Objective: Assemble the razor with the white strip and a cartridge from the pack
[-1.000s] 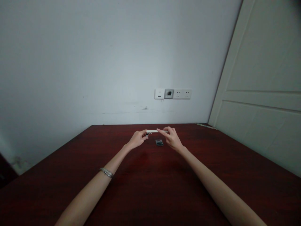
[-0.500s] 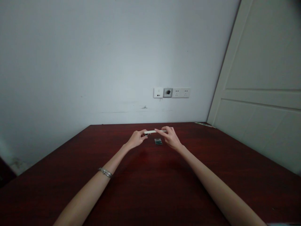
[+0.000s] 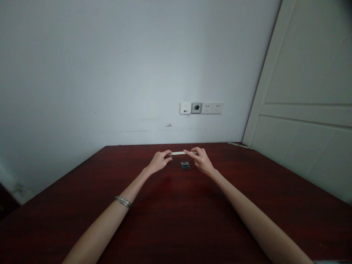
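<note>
My left hand is closed, with thumb and fingers pinching a small dark, shiny piece; its exact kind is too small to make out. From there a slim white bar runs level to the right, just above the table. My right hand grips the bar's other end, the index finger stretched along it. Whether the shiny piece is joined to the bar I cannot tell. Between and just below the hands, a small clear case with dark green contents lies flat on the table.
The dark red wooden table reaches back to a pale wall. Sockets and switch plates are set in that wall. A white panelled door stands at the right, and a thin pale strip lies at the table's back right corner.
The white bar and my right hand have shifted slightly right. More of the shiny piece shows at the bar's left end. My left hand and the clear case have hardly moved.
</note>
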A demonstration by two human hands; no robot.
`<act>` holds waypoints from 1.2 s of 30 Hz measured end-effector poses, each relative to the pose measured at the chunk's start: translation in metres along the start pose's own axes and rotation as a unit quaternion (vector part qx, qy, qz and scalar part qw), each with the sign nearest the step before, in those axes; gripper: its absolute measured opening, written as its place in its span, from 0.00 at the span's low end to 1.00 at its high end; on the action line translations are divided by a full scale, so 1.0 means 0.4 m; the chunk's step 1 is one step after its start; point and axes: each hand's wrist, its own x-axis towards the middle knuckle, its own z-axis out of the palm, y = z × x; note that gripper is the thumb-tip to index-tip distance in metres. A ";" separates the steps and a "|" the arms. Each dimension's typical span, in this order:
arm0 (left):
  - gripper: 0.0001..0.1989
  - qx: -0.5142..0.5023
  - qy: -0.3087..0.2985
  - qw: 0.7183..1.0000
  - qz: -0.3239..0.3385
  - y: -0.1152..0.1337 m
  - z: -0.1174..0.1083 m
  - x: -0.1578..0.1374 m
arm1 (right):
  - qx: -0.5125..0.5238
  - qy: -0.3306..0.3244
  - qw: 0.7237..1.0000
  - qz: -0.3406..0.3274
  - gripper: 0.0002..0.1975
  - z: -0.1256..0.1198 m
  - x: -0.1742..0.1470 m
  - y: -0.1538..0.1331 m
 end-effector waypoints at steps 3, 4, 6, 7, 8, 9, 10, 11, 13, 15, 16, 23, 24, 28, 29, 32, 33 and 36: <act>0.07 -0.007 0.004 1.000 -0.005 -0.006 -0.008 -0.003 | -0.015 0.007 1.000 0.021 0.33 0.001 -0.015 0.020; 0.07 -0.006 0.004 1.000 -0.006 -0.007 -0.007 -0.004 | -0.017 0.009 1.000 0.025 0.33 0.002 -0.015 0.020; 0.08 0.007 -0.002 1.000 -0.005 -0.007 0.001 -0.005 | -0.011 0.014 0.999 0.028 0.33 0.003 -0.008 0.010; 0.09 0.018 -0.003 1.000 -0.006 -0.006 0.006 -0.006 | -0.006 0.017 0.999 0.026 0.33 0.005 -0.003 0.002; 0.10 0.031 -0.004 1.000 -0.006 -0.004 0.011 -0.006 | 0.000 0.017 1.000 0.020 0.33 0.007 0.001 -0.005; 0.10 0.042 -0.005 0.999 -0.006 -0.003 0.014 -0.006 | 0.004 0.014 1.000 0.011 0.33 0.009 0.003 -0.010; 0.10 0.051 -0.005 0.999 -0.004 -0.002 0.015 -0.007 | 0.007 0.010 1.000 0.001 0.34 0.011 0.002 -0.011; 0.10 0.057 -0.005 0.998 0.000 -0.001 0.015 -0.008 | 0.007 0.006 1.000 -0.006 0.34 0.013 -0.002 -0.007; 0.08 0.054 0.001 0.998 0.011 -0.003 0.008 -0.010 | -0.005 0.000 1.000 -0.006 0.34 0.016 -0.015 0.010; 0.08 0.044 0.014 0.999 0.012 -0.007 -0.001 -0.012 | -0.022 0.003 1.000 0.009 0.34 0.016 -0.027 0.029; 0.08 0.040 0.020 0.999 0.009 -0.009 -0.003 -0.012 | -0.028 0.005 0.999 0.017 0.34 0.015 -0.029 0.034; 0.07 0.047 0.004 0.999 -0.010 -0.007 0.014 -0.007 | 0.005 0.000 1.000 -0.009 0.32 0.012 -0.004 -0.008; 0.07 0.048 0.003 0.999 -0.008 -0.007 0.014 -0.008 | 0.008 -0.002 1.000 -0.013 0.32 0.013 -0.006 -0.007; 0.07 0.039 0.015 0.999 -0.009 -0.016 0.006 -0.012 | -0.006 0.008 1.000 0.009 0.32 0.014 -0.026 0.022; 0.07 0.036 0.018 0.999 -0.011 -0.019 0.005 -0.013 | -0.011 0.011 1.000 0.015 0.32 0.014 -0.028 0.025; 0.08 0.036 0.017 0.999 -0.009 -0.022 0.014 -0.013 | -0.007 0.021 1.000 0.022 0.33 0.013 -0.018 0.013; 0.09 0.038 0.015 0.999 -0.009 -0.021 0.018 -0.012 | -0.002 0.024 1.000 0.019 0.33 0.013 -0.011 0.003; 0.09 0.035 0.013 0.999 -0.008 -0.015 0.023 -0.009 | 0.010 0.011 1.000 -0.002 0.34 0.013 0.001 -0.015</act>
